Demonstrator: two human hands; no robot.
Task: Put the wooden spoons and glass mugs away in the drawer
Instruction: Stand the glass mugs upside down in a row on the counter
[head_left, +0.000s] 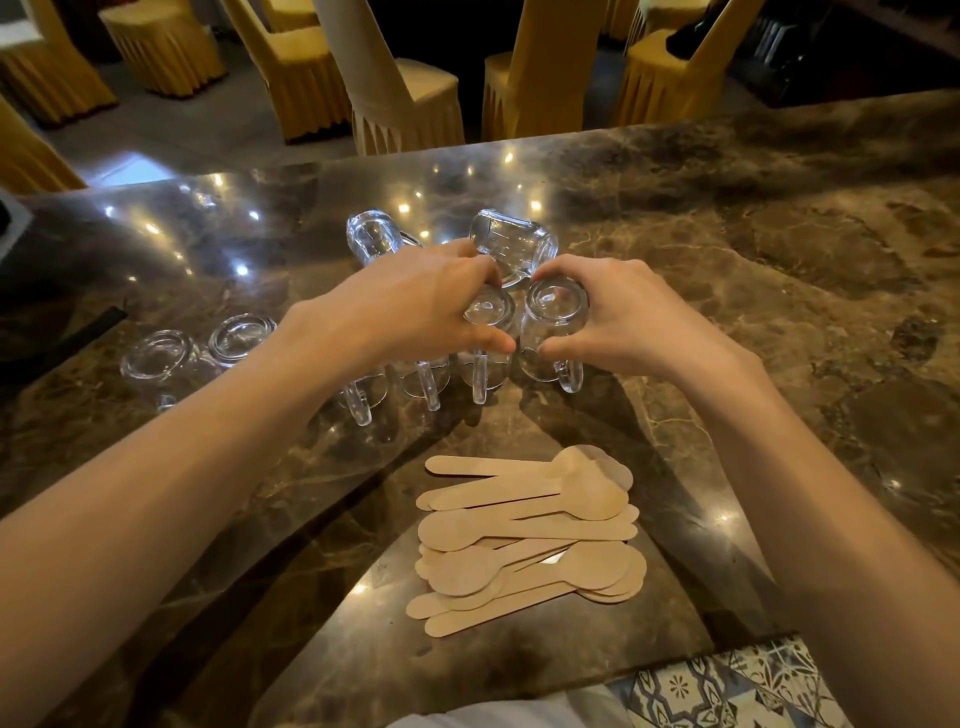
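Eight glass mugs (241, 338) on marble worktop (753, 270): six upside down in rough row, two more lying on sides just behind row. Left hand (415, 306) curled over base of fifth mug (488, 312) counted from left, gripping it. Right hand (618, 317) wrapped round end mug (556, 317) at right of row, gripping it. These two side by side. Wooden spoons (530, 535) in loose overlapping pile nearer front edge, bowls pointing both ways; more than ten, exact count unclear. Yellow-covered chairs (400, 88) beyond worktop.
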